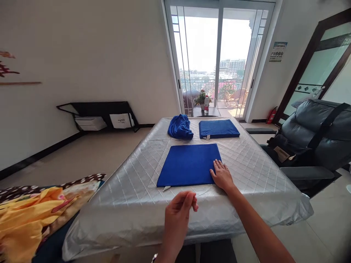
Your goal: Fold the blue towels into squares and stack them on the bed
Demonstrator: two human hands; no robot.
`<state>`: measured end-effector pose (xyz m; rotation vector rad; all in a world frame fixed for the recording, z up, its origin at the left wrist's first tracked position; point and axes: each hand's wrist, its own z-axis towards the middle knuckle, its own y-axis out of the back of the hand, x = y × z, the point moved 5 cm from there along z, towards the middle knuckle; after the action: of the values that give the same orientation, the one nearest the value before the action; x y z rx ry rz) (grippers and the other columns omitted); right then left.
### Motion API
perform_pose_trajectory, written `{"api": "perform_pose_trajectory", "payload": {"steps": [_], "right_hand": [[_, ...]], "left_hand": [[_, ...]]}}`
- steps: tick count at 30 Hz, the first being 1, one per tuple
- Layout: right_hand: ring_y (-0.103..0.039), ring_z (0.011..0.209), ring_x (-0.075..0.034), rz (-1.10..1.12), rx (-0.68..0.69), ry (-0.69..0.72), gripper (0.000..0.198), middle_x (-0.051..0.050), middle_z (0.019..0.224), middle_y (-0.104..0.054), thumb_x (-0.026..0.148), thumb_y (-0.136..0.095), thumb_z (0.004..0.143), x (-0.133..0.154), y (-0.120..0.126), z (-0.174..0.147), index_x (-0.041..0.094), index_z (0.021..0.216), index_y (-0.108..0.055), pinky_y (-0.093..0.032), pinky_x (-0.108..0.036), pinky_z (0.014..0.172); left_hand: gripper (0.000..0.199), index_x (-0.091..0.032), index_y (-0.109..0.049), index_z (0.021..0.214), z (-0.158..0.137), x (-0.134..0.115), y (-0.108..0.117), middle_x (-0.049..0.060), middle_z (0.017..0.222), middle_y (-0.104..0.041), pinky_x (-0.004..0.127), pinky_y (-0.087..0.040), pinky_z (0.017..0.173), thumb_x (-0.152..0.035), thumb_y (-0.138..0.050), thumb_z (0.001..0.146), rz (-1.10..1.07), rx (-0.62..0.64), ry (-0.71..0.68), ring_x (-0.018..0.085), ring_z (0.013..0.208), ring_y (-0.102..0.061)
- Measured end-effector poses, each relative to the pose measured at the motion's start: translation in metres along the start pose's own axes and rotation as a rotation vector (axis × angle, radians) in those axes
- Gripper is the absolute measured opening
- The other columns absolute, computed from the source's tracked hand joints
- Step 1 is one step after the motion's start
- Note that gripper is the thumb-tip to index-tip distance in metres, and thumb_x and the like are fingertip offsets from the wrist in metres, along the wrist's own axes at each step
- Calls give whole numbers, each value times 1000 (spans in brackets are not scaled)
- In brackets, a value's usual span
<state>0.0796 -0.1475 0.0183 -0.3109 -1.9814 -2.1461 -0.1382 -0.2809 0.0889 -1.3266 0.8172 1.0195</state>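
Right hand (pixel 221 175): laid flat, fingers slightly spread, on folded rectangular blue cloth (pixel 189 164)
Left hand (pixel 178 212): fingers curled in, above near side of silver quilted table cover (pixel 252 170)

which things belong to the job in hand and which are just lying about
Likely in use:
- flat blue cloth, under the right hand
- folded blue stack
- crumpled blue cloth

Lying about:
- bottle
- potted plant
- yellow cloth
- fire extinguisher

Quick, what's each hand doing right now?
Left hand: loosely closed, nothing visible in it.
Right hand: open, resting on the near cloth.
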Motion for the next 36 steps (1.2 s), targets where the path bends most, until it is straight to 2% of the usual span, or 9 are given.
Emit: {"api": "perform_pose_trajectory", "payload": {"steps": [3,7,16,19,22,25,30,33,36], "right_hand": [[-16,153,-20,-26,-15,10,66,-8,165,-25,46,-26,102,-1,-1,2,11,157,-27,-10,-39,124],[-18,153,-20,-40,-30,22,65,-9,164,-26,45,-27,101,-2,-3,3,10,157,-28,-11,-39,124],[-17,153,-20,-45,-45,23,66,-8,164,-26,46,-26,102,-3,-5,5,11,157,-27,-10,-39,124],[-18,152,-20,-50,-45,20,66,-8,164,-27,46,-26,102,-3,-3,4,11,157,-27,-10,-39,124],[-18,153,-21,-63,-24,31,65,-8,164,-26,44,-25,102,-2,-2,3,11,157,-27,-12,-39,123],[-17,153,-21,-76,-5,35,63,-8,165,-23,40,-24,101,-2,-2,2,11,157,-27,-12,-39,123],[-16,153,-20,-84,-6,15,65,-8,165,-23,45,-23,102,-3,-4,3,12,158,-25,-11,-40,124],[-14,153,-20,-91,-14,18,66,-8,165,-23,46,-23,102,-3,-6,4,11,158,-25,-10,-40,124],[-13,154,-21,-101,-13,16,66,-8,165,-22,46,-22,102,-3,-7,5,11,158,-24,-9,-40,124]], "left_hand": [[37,-16,-77,84,9,32,-24,4,75,-74,26,-54,60,-44,-91,65,-145,64,153,13,61,-65],[37,-15,-79,93,3,51,-34,9,89,-78,29,-58,70,-38,-91,66,-253,119,286,18,74,-72],[45,-17,-73,119,2,52,-33,14,113,-76,37,-55,94,-28,-82,76,-410,193,436,26,101,-73],[44,-16,-70,124,13,50,-38,14,116,-75,42,-50,102,-30,-74,82,-383,285,427,28,108,-70],[43,-14,-69,124,41,53,-51,16,125,-71,46,-45,108,-39,-62,90,-289,440,377,30,120,-64],[46,-14,-69,124,85,63,-65,16,131,-68,49,-44,109,-44,-49,95,13,546,225,32,125,-60],[47,-17,-62,135,137,85,-62,13,149,-52,48,-27,120,-39,-46,97,1103,498,-273,30,143,-41],[55,-19,-48,149,146,94,-36,11,159,-39,52,-20,122,-46,-38,101,1542,466,-392,31,149,-28],[63,-20,-34,156,152,93,8,9,163,-31,51,-19,122,-54,-28,103,1740,442,-348,29,151,-23]]}}
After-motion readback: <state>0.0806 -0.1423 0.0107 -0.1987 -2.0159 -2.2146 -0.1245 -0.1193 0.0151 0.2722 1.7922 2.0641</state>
